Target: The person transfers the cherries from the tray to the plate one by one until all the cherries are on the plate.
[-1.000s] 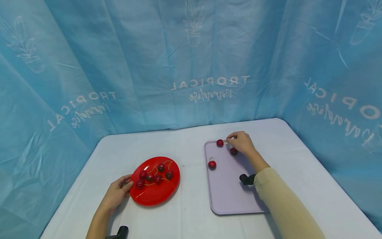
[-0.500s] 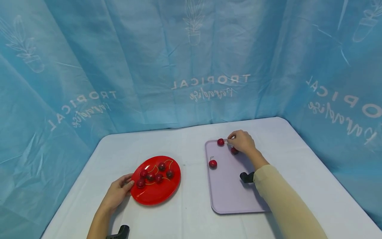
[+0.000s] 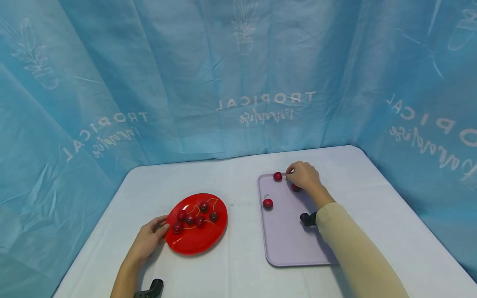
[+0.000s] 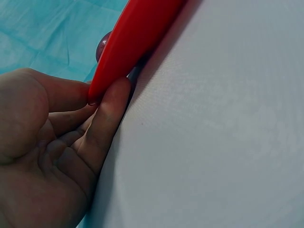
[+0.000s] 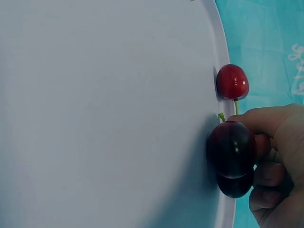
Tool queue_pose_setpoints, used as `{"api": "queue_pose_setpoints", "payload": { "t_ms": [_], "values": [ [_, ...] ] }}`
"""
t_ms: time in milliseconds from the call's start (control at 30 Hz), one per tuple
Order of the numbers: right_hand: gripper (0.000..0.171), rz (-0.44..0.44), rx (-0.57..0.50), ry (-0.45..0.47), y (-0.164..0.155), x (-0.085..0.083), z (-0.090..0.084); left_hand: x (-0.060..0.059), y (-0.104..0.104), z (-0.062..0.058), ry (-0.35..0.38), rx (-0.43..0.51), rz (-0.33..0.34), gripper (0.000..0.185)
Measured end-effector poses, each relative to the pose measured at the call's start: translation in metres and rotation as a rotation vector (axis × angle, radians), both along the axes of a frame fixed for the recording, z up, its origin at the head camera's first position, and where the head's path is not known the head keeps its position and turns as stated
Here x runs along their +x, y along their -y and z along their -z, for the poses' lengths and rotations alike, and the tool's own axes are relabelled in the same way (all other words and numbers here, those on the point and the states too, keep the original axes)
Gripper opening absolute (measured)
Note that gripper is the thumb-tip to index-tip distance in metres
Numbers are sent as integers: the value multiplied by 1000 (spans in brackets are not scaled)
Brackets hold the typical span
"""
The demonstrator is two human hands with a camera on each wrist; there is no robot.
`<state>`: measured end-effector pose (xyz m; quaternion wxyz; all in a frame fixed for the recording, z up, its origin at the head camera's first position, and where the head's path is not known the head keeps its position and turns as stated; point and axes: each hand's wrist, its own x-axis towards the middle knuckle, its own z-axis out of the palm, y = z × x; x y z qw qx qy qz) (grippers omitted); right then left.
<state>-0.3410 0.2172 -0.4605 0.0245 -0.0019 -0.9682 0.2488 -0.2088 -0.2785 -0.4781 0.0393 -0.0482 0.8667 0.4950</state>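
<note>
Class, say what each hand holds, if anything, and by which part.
The left hand pinches the red plate by its rim. The right hand is at a cherry stem; whether gripped is unclear.

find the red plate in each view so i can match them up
Head: red plate left of centre, lower half, the left hand at its rim.
Left wrist: top, left of centre, nearly edge-on, rim pinched by that hand.
Right wrist: not in it.
Shared landmark: the blue curtain, seen in all three.

Blue printed curtain [image 3: 186, 62] behind a white-topped table [image 3: 242, 207].
</note>
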Motion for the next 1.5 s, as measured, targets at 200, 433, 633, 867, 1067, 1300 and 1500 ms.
{"api": "queue_pose_setpoints", "payload": {
  "t_ms": [200,433,633,867,1067,1300,1500],
  "values": [
    [20,-6,21,4,-3,-2,-1,-1,-4,-2,1,0,-3,49],
    [18,9,0,-13,-6,-1,1,-2,-4,0,-1,1,-11,48],
    [17,1,-51,-26,-8,3,2,-2,-3,0,0,-1,-12,48],
    [19,-12,-115,-29,-9,6,5,1,-6,0,24,2,-25,47],
    [20,-20,-214,-20,-8,6,4,1,-5,0,27,5,-29,48],
    [20,-22,-277,-40,-6,5,5,2,-2,0,26,7,-34,47],
    [22,-16,-301,-54,-6,8,4,2,-4,0,12,18,-23,45]
  ]
}}
